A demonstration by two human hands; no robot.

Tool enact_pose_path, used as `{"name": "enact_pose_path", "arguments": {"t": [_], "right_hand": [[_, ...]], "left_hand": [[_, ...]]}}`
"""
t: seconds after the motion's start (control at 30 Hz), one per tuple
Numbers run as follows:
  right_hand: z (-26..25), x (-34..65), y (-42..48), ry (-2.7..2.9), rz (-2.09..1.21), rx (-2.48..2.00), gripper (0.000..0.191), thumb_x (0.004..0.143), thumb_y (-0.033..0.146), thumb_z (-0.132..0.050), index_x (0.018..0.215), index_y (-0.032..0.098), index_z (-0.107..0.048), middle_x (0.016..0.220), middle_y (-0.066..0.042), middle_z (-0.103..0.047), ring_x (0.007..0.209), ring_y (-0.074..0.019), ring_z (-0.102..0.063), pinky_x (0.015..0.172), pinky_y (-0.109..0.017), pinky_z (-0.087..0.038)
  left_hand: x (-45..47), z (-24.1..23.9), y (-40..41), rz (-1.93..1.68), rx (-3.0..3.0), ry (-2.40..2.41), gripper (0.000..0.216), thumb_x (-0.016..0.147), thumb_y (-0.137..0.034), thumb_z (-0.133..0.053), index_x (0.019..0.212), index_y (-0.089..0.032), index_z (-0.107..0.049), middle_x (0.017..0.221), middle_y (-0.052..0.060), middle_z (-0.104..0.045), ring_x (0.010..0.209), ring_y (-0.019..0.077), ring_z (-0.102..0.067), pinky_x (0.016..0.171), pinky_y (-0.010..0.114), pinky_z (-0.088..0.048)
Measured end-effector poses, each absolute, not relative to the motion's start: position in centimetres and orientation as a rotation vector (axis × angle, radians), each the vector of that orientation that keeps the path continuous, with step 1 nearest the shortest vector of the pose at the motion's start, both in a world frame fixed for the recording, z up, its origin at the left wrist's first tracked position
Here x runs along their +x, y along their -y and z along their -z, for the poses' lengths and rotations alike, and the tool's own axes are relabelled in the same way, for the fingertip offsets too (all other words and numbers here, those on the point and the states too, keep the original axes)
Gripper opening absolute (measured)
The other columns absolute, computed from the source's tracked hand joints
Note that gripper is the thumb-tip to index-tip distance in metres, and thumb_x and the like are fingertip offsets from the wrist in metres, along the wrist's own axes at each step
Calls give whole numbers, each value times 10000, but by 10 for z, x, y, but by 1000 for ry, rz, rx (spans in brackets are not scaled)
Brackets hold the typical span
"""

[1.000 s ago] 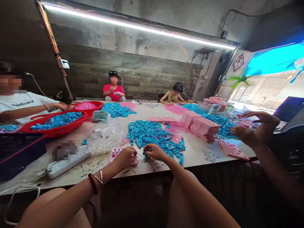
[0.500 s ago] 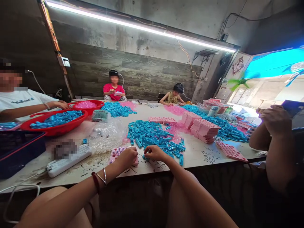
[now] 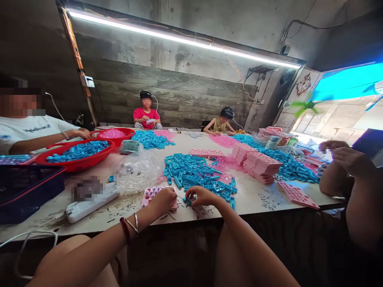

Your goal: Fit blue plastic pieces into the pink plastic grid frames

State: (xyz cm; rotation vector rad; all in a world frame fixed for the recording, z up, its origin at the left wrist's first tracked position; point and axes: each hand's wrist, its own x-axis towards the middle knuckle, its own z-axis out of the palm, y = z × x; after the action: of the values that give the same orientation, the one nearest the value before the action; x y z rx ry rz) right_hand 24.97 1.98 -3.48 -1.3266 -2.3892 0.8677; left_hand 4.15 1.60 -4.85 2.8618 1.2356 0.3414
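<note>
My left hand (image 3: 166,200) is closed in a pinch over the right part of a pink tray (image 3: 145,203), whose slots hold small shiny purple pieces. A thin line shows at its fingertips, too small to make out. Just to the right, my right hand (image 3: 201,196) has thumb and fingers closed on a small blue-green piece (image 3: 187,201), low over the table edge. The two hands are apart, with a narrow gap between them. Behind them spreads a heap of blue plastic pieces (image 3: 191,169), the nearest ones lying close to my right hand.
Stacked pink trays (image 3: 262,164) and a single pink tray (image 3: 297,194) lie to the right. At left are a red basket (image 3: 98,156), a dark blue crate (image 3: 28,195), a white power strip (image 3: 89,205) and a clear plastic bag (image 3: 137,167). Several co-workers sit around the table.
The whole view has shifted slightly, so things sit a little lower and farther right. My hands keep nearly the same pose. The co-worker's hands at far right have lowered a little.
</note>
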Motion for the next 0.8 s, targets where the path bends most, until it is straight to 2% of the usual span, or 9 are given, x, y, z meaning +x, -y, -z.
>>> {"name": "enact_pose_path", "arguments": {"t": [0.27, 0.53, 0.8], "right_hand": [[36, 248, -18, 2376, -804, -1322, 298, 541, 18, -590, 793, 158, -665, 852, -23, -619, 776, -137, -560, 670, -203, -426], [39, 245, -18, 2332, -749, -1359, 233, 548, 108, -665, 777, 148, -655, 778, -19, -617, 732, -134, -558, 638, -206, -422], [38, 239, -15, 2336, -639, -1349, 208, 579, 147, -669, 786, 148, -651, 798, -30, -617, 736, -139, -554, 652, -225, -428]], "left_hand": [[41, 39, -11, -318, 2785, -1299, 205, 729, -83, -440, 688, -119, -638, 790, 101, -640, 734, 185, -580, 690, 280, -435], [40, 35, -7, -312, 2773, -1326, 223, 716, -93, -444, 731, -144, -661, 764, 87, -652, 734, 187, -590, 688, 275, -440], [36, 39, -5, -362, 2755, -1314, 227, 709, -115, -480, 805, -177, -676, 842, 77, -651, 785, 200, -594, 703, 286, -441]]}}
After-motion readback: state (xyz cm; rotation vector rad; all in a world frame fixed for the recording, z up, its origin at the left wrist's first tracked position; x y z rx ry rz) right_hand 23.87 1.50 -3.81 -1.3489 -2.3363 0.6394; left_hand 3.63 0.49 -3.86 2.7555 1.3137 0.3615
